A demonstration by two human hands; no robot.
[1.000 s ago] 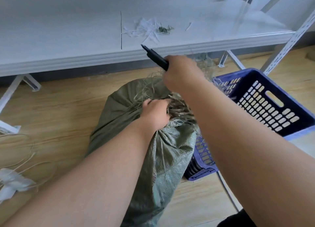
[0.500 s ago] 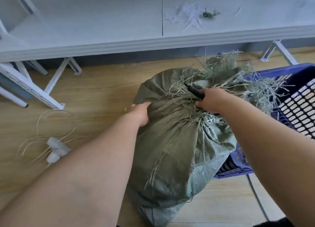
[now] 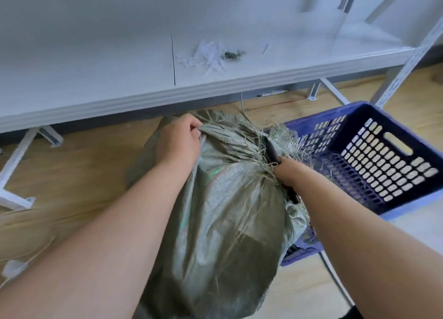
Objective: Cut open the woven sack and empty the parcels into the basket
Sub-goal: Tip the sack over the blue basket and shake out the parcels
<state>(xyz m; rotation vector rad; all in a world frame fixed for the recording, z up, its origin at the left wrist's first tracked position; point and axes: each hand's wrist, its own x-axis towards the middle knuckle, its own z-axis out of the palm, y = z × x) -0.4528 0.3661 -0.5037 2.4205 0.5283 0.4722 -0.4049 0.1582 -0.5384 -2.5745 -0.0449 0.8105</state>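
Observation:
A bulging green woven sack (image 3: 223, 222) stands on the wooden floor between my arms, its frayed cut mouth leaning against the blue basket (image 3: 388, 194) on the right. My left hand (image 3: 178, 142) grips a fold of the sack at its far top edge. My right hand (image 3: 288, 172) is closed around a black cutter (image 3: 272, 152) and presses into the frayed fibres at the sack's right side. The cutter's tip points away from me. No parcels show; the sack hides them.
A white metal shelf (image 3: 143, 98) runs across just beyond the sack, with white and green fibre scraps (image 3: 213, 55) on it. Its slotted upright (image 3: 407, 62) stands behind the basket. Loose string and white tags (image 3: 19, 263) lie on the floor at the left.
My left hand has slid from the sack's left side up to its far top edge and taken a fold. My right hand with the cutter has dropped lower on the sack's right side.

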